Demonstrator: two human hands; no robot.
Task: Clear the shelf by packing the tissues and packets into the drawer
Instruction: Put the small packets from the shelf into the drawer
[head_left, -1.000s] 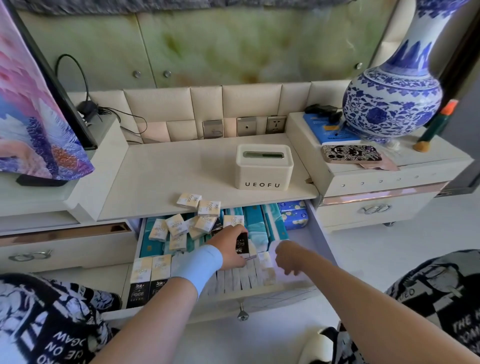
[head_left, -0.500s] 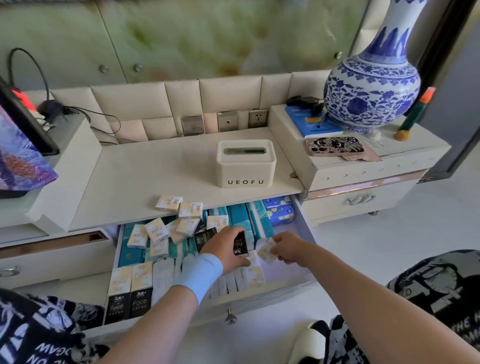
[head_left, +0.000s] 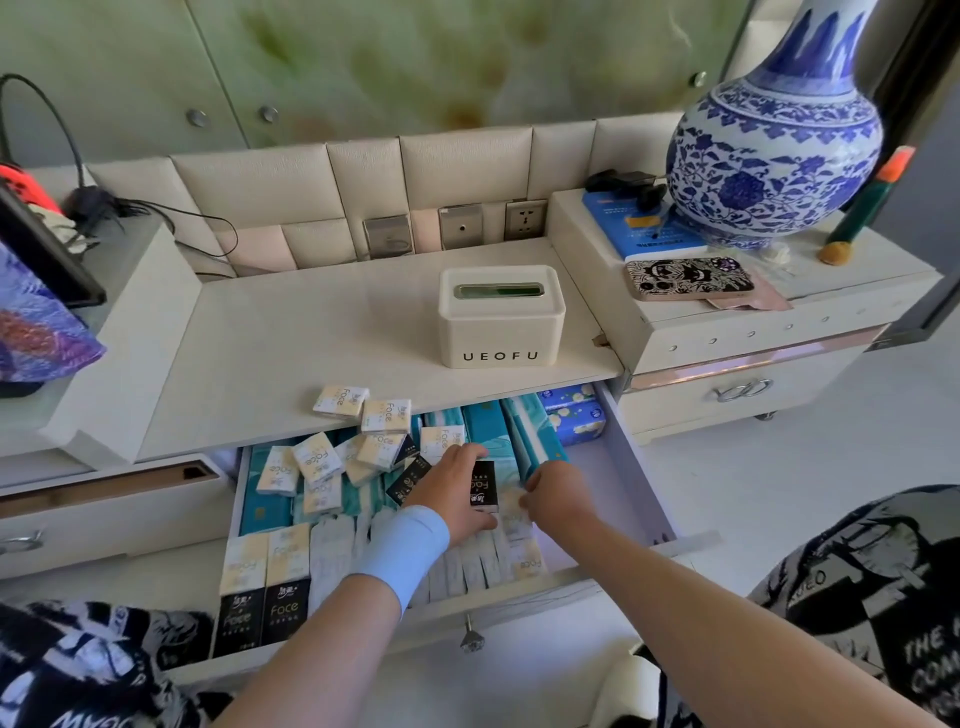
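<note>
The drawer (head_left: 631, 470) under the shelf (head_left: 291, 353) stands pulled out, packed with teal tissue packs and small cream and black "Face" packets. Two cream packets (head_left: 363, 408) lie at the shelf's front edge, above the drawer. My left hand (head_left: 457, 488), with a light blue wristband, reaches into the middle of the drawer and grips a black packet (head_left: 483, 483). Just to its right my right hand (head_left: 553, 493) pinches a cream packet (head_left: 511, 512) down among the upright row of packets at the drawer's front. A white tissue box (head_left: 501, 319) marked UEOFU stands on the shelf.
A big blue-and-white vase (head_left: 774, 150), a phone (head_left: 688, 278) and a blue book (head_left: 631, 228) sit on the raised cabinet at the right. Cables and a plug lie at the back left beside a dark screen. Shut drawers flank the open one.
My right hand lifted a cream packet from the front row and now lowers it beside my left hand, which has stayed on the black packet. The view shifted to the right and closer.
</note>
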